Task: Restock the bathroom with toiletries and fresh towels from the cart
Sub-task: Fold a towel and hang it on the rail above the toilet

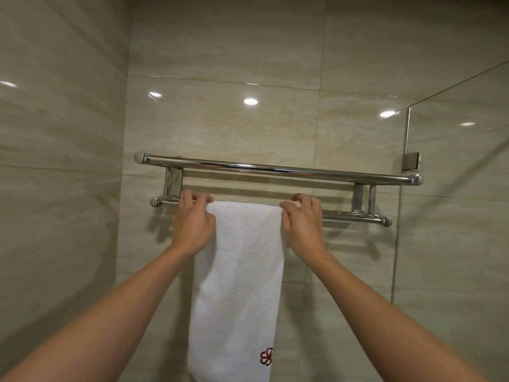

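Forearms raised; left grip [192, 223] and right grip [301, 220] pinch the top edges of the white towel [242, 271] on the lower rail [355, 217]. Soft, light, probably slides on chrome; best held by its edges.

Towel [237, 271] apparently hides half the lower rail [355, 217].

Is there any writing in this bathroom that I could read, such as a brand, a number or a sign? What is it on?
There is no readable word, number or sign anywhere in view.
On the white towel there is only a red flower-like emblem near the bottom, with no letters.
The towel rack, wall tiles and glass panel show no label.
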`<state>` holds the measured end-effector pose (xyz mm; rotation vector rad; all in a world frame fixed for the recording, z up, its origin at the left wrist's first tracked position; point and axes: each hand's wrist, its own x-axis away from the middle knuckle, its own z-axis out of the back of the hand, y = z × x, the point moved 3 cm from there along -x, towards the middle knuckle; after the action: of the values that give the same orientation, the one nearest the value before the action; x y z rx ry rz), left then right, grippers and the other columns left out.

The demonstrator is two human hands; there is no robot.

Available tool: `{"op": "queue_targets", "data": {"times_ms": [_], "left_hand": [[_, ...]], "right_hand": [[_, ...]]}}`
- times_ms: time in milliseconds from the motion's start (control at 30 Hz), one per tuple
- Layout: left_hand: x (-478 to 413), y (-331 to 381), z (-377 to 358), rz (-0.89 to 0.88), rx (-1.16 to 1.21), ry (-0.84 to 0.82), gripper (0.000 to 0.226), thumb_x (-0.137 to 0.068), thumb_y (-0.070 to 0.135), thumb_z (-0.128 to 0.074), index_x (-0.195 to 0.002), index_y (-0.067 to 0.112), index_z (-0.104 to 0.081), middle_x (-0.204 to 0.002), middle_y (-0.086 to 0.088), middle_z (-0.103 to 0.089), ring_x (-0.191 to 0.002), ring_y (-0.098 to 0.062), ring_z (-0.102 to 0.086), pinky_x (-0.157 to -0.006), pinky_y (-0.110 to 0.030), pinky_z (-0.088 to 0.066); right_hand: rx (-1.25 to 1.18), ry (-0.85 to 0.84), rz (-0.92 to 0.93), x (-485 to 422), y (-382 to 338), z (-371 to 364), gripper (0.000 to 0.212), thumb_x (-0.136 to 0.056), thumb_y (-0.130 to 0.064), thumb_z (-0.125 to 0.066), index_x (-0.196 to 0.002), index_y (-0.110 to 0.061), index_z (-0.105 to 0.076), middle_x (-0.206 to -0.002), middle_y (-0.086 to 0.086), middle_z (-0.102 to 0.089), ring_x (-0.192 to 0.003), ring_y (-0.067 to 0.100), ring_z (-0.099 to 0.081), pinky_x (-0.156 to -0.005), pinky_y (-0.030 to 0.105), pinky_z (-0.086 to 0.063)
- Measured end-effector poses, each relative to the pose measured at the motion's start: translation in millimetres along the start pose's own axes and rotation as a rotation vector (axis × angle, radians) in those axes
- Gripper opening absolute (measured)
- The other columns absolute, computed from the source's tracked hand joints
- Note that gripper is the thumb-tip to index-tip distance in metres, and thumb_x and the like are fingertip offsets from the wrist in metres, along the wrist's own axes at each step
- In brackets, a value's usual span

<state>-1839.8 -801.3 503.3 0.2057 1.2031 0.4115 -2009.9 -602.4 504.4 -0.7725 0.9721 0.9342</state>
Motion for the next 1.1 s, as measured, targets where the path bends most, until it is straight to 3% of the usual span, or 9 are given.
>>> {"op": "queue_targets", "data": {"times_ms": [167,267,367,500,600,767,833,967,1100], "left_hand": [[31,-19,-7,0.115,0.234,-0.247,0.075,-0.091,0.008,-0.050,-0.154,0.042,-0.026,-0.128,0.004,-0.023,-0.110,-0.028,-0.050,-0.096,-0.044,-0.050],[39,-15,-7,0.096,0.405,-0.495,0.096,-0.091,-0.001,-0.049,-0.158,0.049,0.000,-0.161,0.016,-0.014,-0.140,-0.018,-0.036,-0.112,-0.035,-0.038],[35,-14,-2,0.116,0.394,-0.547,0.098,-0.088,-0.008,-0.044,-0.159,0.044,-0.002,-0.153,0.025,-0.018,-0.135,-0.008,-0.035,-0.105,-0.023,-0.036],[20,-15,7,0.010,0.397,-0.387,0.088,-0.082,-0.017,-0.041,-0.158,0.027,-0.027,-0.155,0.017,-0.028,-0.147,-0.004,-0.026,-0.109,-0.004,-0.019],[6,-15,18,-0.045,0.387,-0.172,0.072,-0.086,-0.004,-0.046,-0.153,0.022,-0.040,-0.150,0.007,-0.042,-0.139,-0.006,-0.037,-0.114,-0.019,-0.028],[-16,-8,25,-0.024,0.287,0.093,0.041,-0.089,-0.008,-0.054,-0.118,0.017,-0.070,-0.110,-0.010,-0.047,-0.084,-0.020,-0.053,-0.087,-0.029,-0.045],[-23,-6,23,0.016,0.295,0.098,0.037,-0.090,-0.010,-0.052,-0.104,0.018,-0.073,-0.107,-0.009,-0.041,-0.079,-0.019,-0.049,-0.077,-0.019,-0.040],[-39,-9,18,0.067,0.221,0.084,0.031,-0.088,-0.010,-0.052,-0.094,0.010,-0.074,-0.109,-0.012,-0.046,-0.092,-0.023,-0.052,-0.083,-0.019,-0.036],[-54,-13,8,-0.002,0.100,-0.105,0.037,-0.086,-0.014,-0.050,-0.094,0.009,-0.078,-0.101,-0.008,-0.066,-0.093,-0.020,-0.064,-0.086,-0.016,-0.043]], "right_hand": [[0.089,-0.080,0.009,39,1,5,0.050,-0.097,-0.026,-0.056,-0.146,-0.026,-0.045,-0.112,0.002,-0.048,-0.103,0.022,-0.042,-0.093,0.043,-0.044],[-0.030,-0.274,-0.031,48,6,0,0.071,-0.099,-0.034,-0.052,-0.160,-0.034,-0.015,-0.106,-0.005,-0.057,-0.098,0.017,-0.053,-0.092,0.039,-0.048],[-0.224,-0.472,-0.108,51,6,-1,0.091,-0.096,-0.026,-0.059,-0.158,-0.047,0.005,-0.095,-0.010,-0.061,-0.087,0.011,-0.060,-0.079,0.035,-0.056],[-0.194,-0.349,-0.040,42,5,-1,0.083,-0.094,-0.023,-0.057,-0.156,-0.053,-0.010,-0.092,-0.008,-0.065,-0.083,0.013,-0.060,-0.076,0.041,-0.056],[-0.317,-0.227,-0.028,27,-6,8,0.066,-0.097,-0.022,-0.057,-0.154,-0.042,-0.031,-0.129,-0.013,-0.063,-0.109,0.008,-0.060,-0.093,0.031,-0.053],[-0.421,-0.110,-0.058,-11,-9,21,0.052,-0.091,-0.006,-0.067,-0.139,-0.025,-0.056,-0.115,-0.003,-0.060,-0.091,0.009,-0.062,-0.087,0.031,-0.056],[-0.417,-0.105,-0.084,-20,-10,23,0.043,-0.093,-0.007,-0.068,-0.132,-0.024,-0.060,-0.117,-0.004,-0.054,-0.085,0.004,-0.062,-0.085,0.024,-0.056],[-0.393,-0.134,-0.106,-33,-8,17,0.027,-0.096,-0.012,-0.066,-0.121,-0.021,-0.065,-0.116,-0.002,-0.051,-0.087,0.002,-0.060,-0.073,0.001,-0.045],[-0.404,-0.126,-0.055,-39,-8,6,0.015,-0.095,-0.004,-0.065,-0.099,-0.015,-0.074,-0.108,0.003,-0.064,-0.090,0.011,-0.065,-0.084,0.015,-0.052]]}}
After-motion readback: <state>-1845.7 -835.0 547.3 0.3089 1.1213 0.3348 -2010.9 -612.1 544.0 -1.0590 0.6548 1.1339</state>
